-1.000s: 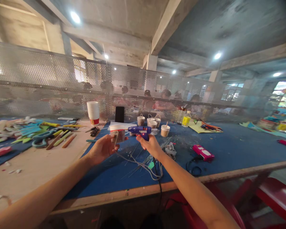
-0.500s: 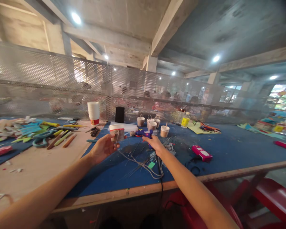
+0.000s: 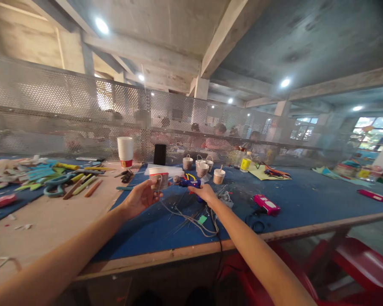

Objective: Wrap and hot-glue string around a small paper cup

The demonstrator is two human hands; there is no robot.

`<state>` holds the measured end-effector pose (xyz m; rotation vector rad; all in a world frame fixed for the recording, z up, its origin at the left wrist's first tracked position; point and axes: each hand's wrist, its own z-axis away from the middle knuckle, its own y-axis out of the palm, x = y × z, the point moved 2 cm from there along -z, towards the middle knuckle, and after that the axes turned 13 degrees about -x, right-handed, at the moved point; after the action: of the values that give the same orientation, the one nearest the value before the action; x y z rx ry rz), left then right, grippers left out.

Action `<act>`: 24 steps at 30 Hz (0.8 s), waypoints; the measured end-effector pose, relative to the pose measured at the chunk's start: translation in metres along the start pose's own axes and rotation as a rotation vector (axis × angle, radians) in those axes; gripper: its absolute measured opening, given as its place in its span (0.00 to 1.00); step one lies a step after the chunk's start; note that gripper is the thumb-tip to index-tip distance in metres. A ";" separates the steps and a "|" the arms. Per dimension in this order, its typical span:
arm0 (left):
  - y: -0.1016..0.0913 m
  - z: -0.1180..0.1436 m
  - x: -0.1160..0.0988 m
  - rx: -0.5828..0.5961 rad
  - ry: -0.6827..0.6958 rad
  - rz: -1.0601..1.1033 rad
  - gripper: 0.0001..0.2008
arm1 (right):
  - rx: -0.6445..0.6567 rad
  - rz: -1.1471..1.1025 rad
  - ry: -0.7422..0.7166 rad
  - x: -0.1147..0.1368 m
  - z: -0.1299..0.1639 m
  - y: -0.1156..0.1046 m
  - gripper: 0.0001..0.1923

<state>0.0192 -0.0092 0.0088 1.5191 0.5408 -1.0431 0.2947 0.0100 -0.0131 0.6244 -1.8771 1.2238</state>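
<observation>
My left hand (image 3: 142,197) is closed round a paper cup (image 3: 159,180) with a white upper part and red band, its lower side wrapped in grey cord. A loose length of the cord (image 3: 191,222) trails from the cup over the blue table mat. My right hand (image 3: 204,194) grips a blue glue gun (image 3: 191,182), its nozzle end pointing left toward the cup, with a small gap between them. Behind the gun stand several small cord-wrapped cups (image 3: 202,169). A tan cup (image 3: 218,176) with a stick in it is to their right.
A stack of paper cups (image 3: 125,149) stands back left, beside a dark phone-like block (image 3: 160,154). Scissors (image 3: 55,185) and foam pieces lie at the left. A yellow-labelled bottle (image 3: 245,162), a pink box-shaped device (image 3: 267,204) and a perforated metal screen (image 3: 166,123) are also around the mat.
The cup in my left hand has moved slightly right and is nearer the glue gun. The gun has tilted and shifted slightly left and down in my right hand.
</observation>
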 end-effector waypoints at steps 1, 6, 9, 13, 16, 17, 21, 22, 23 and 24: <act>0.000 0.000 0.000 -0.004 -0.001 0.000 0.17 | 0.008 0.028 -0.008 0.000 0.000 0.000 0.26; 0.001 0.001 0.000 0.000 0.007 0.002 0.17 | 0.017 0.227 -0.049 0.006 0.000 -0.005 0.28; 0.001 0.000 0.000 0.008 0.005 0.001 0.17 | 0.008 0.349 -0.064 0.009 -0.001 -0.008 0.30; 0.000 0.000 0.000 0.016 0.003 0.002 0.18 | 0.008 0.425 -0.096 0.005 -0.004 -0.007 0.32; -0.001 -0.002 0.001 0.035 0.004 0.003 0.19 | -0.018 0.434 -0.142 0.002 -0.006 -0.003 0.33; -0.001 -0.002 0.001 0.042 0.001 0.006 0.19 | -0.032 0.432 -0.154 0.001 -0.006 -0.002 0.32; -0.001 -0.002 0.001 0.046 -0.010 0.011 0.21 | -0.101 0.469 -0.176 0.004 -0.001 -0.001 0.28; -0.001 -0.002 0.000 0.043 -0.008 0.006 0.21 | -0.111 0.482 -0.185 0.005 0.001 -0.001 0.27; 0.000 -0.001 0.000 0.040 -0.005 0.000 0.21 | -0.114 0.492 -0.196 0.006 0.003 -0.002 0.26; 0.000 -0.001 0.000 0.036 0.000 -0.008 0.21 | -0.122 0.496 -0.215 0.007 0.005 -0.002 0.25</act>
<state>0.0193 -0.0083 0.0088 1.5492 0.5309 -1.0643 0.2909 0.0046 -0.0076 0.2317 -2.3604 1.3725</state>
